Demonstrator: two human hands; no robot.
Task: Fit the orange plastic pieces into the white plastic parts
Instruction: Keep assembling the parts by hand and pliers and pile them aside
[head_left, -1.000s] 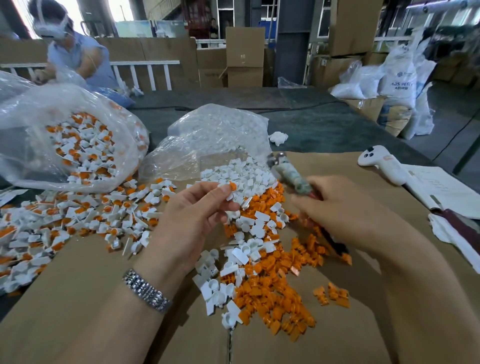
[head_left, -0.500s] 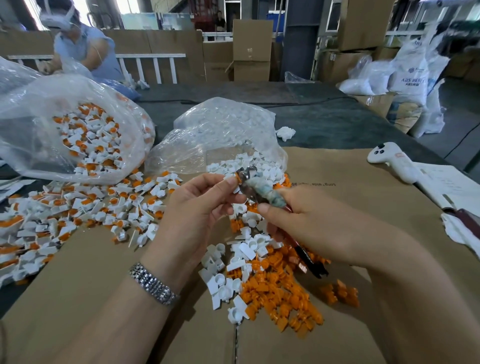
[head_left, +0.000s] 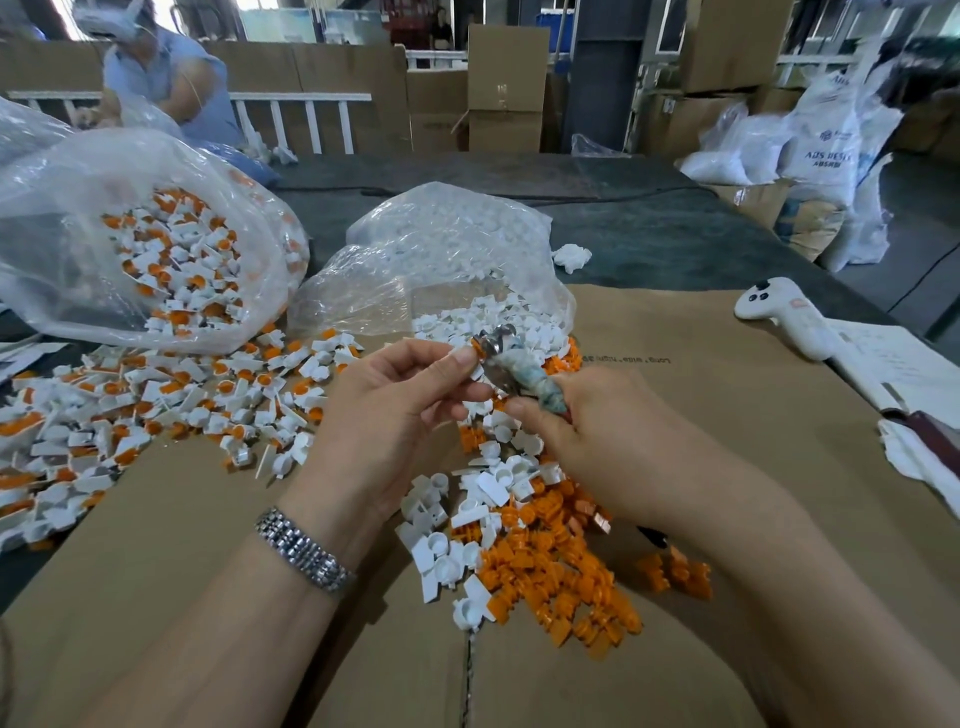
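Single head-worn wide-angle view, facing forward and down, close over the cardboard-covered table (head_left: 727, 415)

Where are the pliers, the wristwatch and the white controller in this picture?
pliers (head_left: 524, 382): head view, on the wrapped handle.
wristwatch (head_left: 304, 553): head view, on the metal band.
white controller (head_left: 779, 317): head view, on its body.

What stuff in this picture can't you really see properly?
Head view only:
- The piece pinched by the left hand: fingertips and the pliers cover it; only an orange speck shows.
- Pliers handles: hidden inside the right hand.
- Print on the cardboard: too small.
- Dark red object at the right edge: cut off.
- White parts inside the middle bag: blurred by plastic.
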